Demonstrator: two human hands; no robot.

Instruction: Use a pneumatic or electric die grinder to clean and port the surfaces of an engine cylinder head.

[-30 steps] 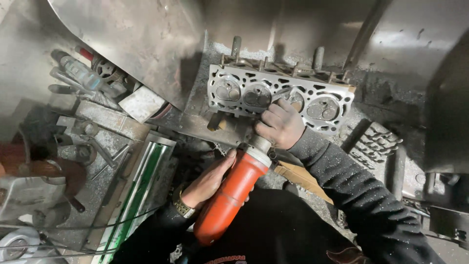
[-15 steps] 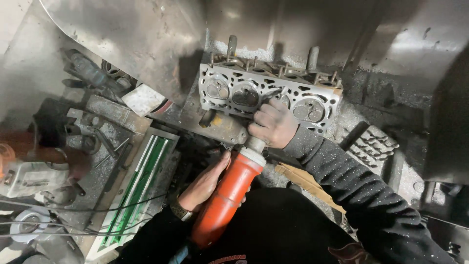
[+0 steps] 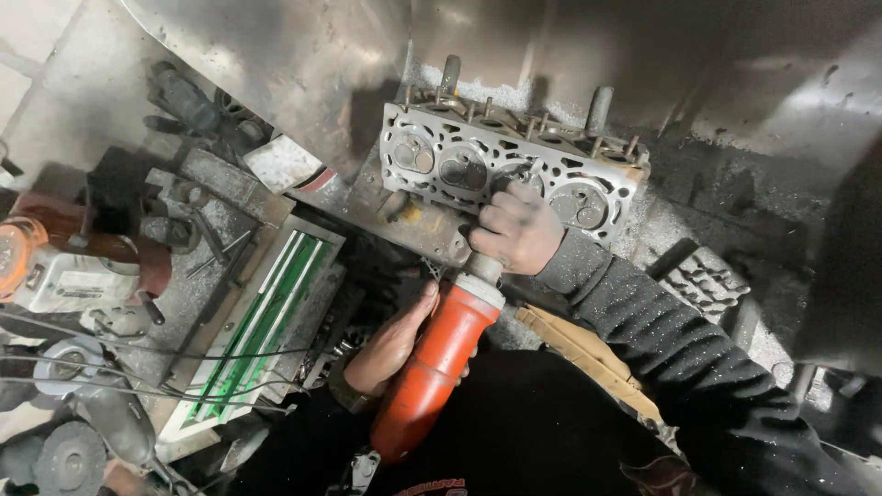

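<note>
Gripping the orange grinder [image 3: 432, 372] below the cylinder head [image 3: 510, 174], the left hand [image 3: 390, 344] wraps its body; the right hand [image 3: 516, 230] (fingers curled) clasps its neck against the head.

Grimy workbench [image 3: 707, 197], cylinder head [image 3: 514, 174], perhaps a green-striped tray [image 3: 262, 321]

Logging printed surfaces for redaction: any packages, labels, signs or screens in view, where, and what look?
Label: on the white-grey machine housing at the left edge; small pale rectangle with dark print.
Box lid: left of the left hand; long rectangle, white with green stripes.
No signs or screens visible.
</note>
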